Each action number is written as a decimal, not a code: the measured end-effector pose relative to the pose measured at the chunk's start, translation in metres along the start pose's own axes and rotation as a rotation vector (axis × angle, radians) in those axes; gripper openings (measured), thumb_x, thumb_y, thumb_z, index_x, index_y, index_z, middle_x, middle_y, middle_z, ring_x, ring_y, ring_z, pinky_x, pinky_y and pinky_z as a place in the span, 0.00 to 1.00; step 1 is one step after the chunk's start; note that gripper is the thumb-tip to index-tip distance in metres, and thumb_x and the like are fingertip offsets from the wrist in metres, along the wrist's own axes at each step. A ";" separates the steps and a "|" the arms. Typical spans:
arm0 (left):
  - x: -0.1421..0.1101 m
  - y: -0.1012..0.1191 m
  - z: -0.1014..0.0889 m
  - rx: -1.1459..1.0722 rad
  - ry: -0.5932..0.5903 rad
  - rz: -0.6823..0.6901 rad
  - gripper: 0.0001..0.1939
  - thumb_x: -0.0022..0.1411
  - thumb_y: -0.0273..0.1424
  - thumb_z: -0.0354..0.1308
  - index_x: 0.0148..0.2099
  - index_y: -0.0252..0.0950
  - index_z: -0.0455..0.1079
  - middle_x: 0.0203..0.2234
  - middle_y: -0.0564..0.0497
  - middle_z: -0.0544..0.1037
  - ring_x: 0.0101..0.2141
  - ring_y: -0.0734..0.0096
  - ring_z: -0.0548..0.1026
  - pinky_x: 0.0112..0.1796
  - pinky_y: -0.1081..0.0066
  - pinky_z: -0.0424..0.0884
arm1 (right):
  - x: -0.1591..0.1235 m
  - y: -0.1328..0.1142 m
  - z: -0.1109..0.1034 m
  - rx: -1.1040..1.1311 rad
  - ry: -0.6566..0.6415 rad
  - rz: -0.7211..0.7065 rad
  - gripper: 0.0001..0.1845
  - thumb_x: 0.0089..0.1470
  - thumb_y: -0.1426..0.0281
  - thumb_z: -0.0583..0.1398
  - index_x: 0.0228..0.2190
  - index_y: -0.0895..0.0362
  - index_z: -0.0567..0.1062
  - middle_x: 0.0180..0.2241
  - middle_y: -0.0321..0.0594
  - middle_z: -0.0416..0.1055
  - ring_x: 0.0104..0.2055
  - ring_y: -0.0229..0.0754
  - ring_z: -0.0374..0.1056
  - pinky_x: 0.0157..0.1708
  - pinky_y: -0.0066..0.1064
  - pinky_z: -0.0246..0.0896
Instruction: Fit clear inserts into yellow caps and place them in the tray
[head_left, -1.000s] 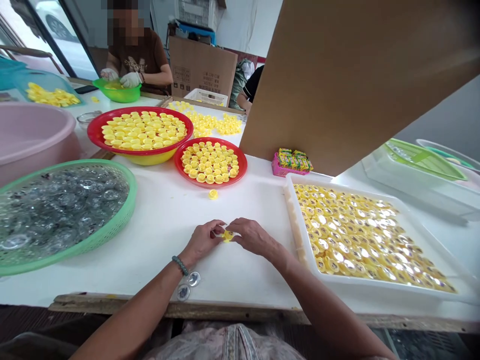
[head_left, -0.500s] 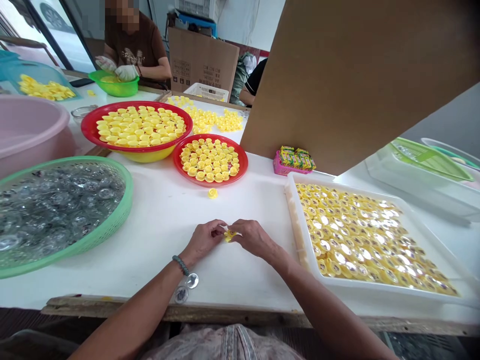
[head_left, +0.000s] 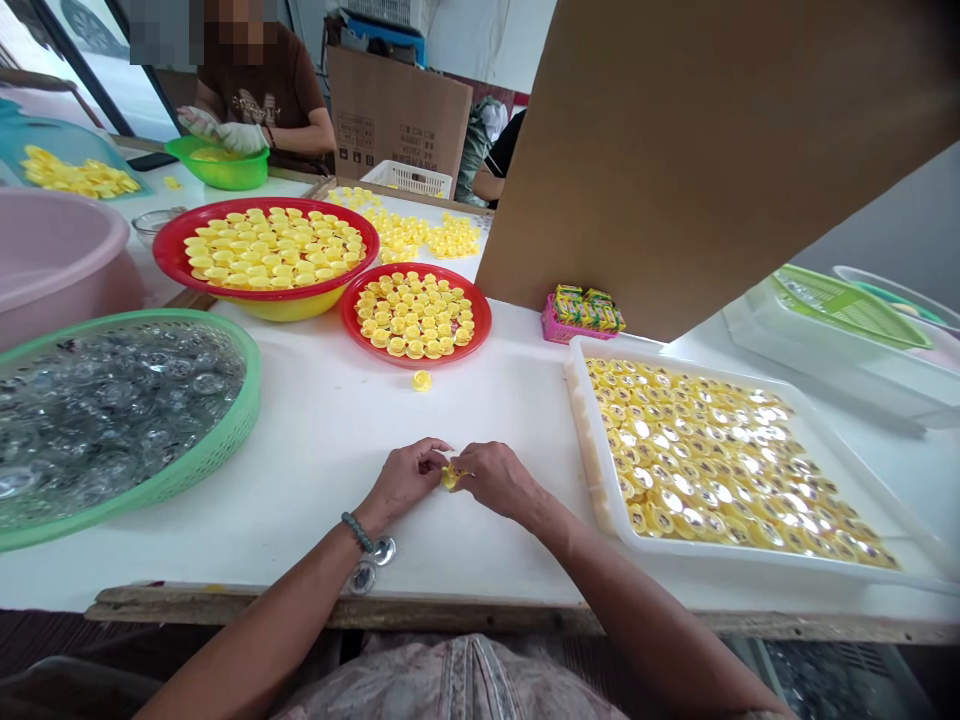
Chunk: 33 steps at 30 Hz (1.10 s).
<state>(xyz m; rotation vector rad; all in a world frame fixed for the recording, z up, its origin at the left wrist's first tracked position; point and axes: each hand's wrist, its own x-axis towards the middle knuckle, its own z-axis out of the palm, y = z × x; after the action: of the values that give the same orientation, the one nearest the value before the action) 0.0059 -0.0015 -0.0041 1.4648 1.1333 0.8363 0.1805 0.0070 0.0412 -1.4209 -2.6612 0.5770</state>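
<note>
1. The small yellow piece (head_left: 451,477) is above the near middle of the white tabletop (head_left: 300,450), between the two hands.
2. The left hand (head_left: 401,485) has its fingertips at the piece's left side, its grip nearly closed; whether it pinches the piece cannot be told.
3. The right hand (head_left: 499,480) pinches the piece from the right, thumb and fingers drawn together in its grip.
4. Two clear discs (head_left: 363,577) lie beside the left wrist.
5. Beyond the hands, a loose yellow cup (head_left: 421,381) sits just in front of a red dish (head_left: 481,328) of similar cups.
6. To the right, a white tray (head_left: 582,440) holds rows of yellow pieces with shiny tops.
7. To the left stands a green basket (head_left: 252,375) of clear discs.
</note>
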 end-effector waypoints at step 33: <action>-0.001 0.002 0.003 -0.052 0.021 0.003 0.10 0.51 0.28 0.57 0.39 0.37 0.70 0.31 0.51 0.79 0.35 0.64 0.76 0.38 0.67 0.72 | -0.028 -0.011 0.018 0.039 0.167 0.096 0.11 0.53 0.75 0.58 0.40 0.54 0.72 0.38 0.41 0.74 0.39 0.41 0.70 0.36 0.27 0.59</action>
<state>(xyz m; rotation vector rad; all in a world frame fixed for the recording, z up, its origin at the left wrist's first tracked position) 0.0089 -0.0034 -0.0026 1.4183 1.1172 0.8792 0.1834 -0.0267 0.0319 -1.5208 -2.4525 0.4912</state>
